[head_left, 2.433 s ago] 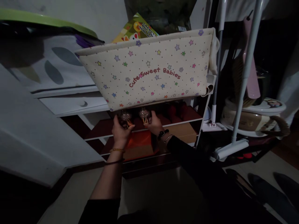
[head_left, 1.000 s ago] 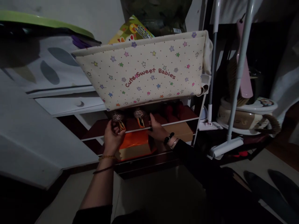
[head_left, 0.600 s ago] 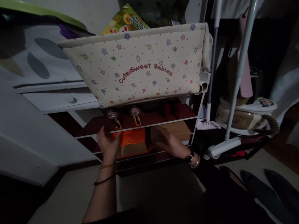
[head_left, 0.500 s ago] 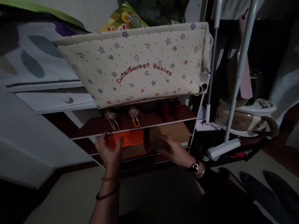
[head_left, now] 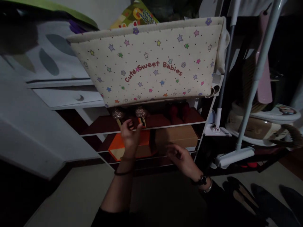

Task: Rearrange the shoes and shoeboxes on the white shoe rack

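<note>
My left hand is raised at the front edge of the upper shelf, its fingers bent and its thumb apart. Just behind it on that shelf stand two glittery items that look like shoes, with orange-and-black pieces at their front. Whether the fingers touch one cannot be told. Below, partly behind my left wrist, an orange box sits on the lower shelf. To its right lies a brown cardboard box. My right hand, loosely curled with fingers apart, hovers in front of that box and holds nothing visible.
A cream fabric bin printed with stars stands above the shelves. Dark red shoes share the upper shelf. On the right are a flat mop, a grey-handled squeegee-like tool, a pink-handled brush and dark shoes on the floor.
My left hand has moved up and right, from the orange box to the glittery items. The orange box now shows more of its left side. My right hand stays before the brown box.
</note>
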A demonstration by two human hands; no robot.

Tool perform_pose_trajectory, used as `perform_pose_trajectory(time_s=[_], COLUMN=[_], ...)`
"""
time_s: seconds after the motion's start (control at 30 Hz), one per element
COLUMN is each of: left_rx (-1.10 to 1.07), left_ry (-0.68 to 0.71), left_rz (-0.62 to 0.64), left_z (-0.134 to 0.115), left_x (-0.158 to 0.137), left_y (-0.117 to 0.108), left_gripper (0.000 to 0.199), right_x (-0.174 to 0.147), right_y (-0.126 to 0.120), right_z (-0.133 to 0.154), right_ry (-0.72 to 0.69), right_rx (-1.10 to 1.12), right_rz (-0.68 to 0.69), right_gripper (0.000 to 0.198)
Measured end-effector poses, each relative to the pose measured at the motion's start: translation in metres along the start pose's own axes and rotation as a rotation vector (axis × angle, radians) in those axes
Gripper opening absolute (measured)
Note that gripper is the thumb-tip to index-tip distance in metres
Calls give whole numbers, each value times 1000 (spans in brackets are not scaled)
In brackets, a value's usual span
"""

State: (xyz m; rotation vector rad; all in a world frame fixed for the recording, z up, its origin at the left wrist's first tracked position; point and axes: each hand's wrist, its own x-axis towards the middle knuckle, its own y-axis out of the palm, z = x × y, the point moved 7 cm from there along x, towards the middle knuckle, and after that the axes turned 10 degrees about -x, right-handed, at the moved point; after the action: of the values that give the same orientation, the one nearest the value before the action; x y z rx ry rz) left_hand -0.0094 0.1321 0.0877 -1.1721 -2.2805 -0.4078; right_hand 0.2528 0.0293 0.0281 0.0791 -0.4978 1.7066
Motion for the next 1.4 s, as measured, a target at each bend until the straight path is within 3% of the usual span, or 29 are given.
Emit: perform_pose_trajectory(time_s=[0.07,0.13,0.23,0.33,0.43,0.57,0.7,0.9,1.13,1.27,1.4], left_rx=[-17,10,115,232,234,36,-120,-294,-245,-256,-307], left_ry=[-5,61,165,162,117,8,-21,10,-26,-19,-54], left_rz=[48,23,-103,-195,-67,195,283,329,349,328,294], left_z=[2,-3,-11,-6,9,36,48,43,45,49,50], left_x=[9,6,-1,13,48,86,96,88,82,83,79], left_y=[16,17,-12,-49,-60,-44,-37,-29,-21,-22,-33], left_gripper=[54,55,55,67,94,107,102,102,100,113,128], right_x=[7,23,67,123,169,200,213,223,222,220,198], right_y=[1,7,22,37,54,78,90,105,108,107,87], right_z=[3,11,27,41,46,40,35,34,28,24,27], right_ry=[-46,-123,-211,-195,-125,-86,-160,-175,-280,-227,-99], right_rx=[-30,-65,-122,-219,-280,-218,28,308,253,189,30], right_rz=[-13,-35,-99,-217,-248,-116,-61,47,46,36,-19], right_gripper=[28,35,61,93,103,90,89,96,90,88,106])
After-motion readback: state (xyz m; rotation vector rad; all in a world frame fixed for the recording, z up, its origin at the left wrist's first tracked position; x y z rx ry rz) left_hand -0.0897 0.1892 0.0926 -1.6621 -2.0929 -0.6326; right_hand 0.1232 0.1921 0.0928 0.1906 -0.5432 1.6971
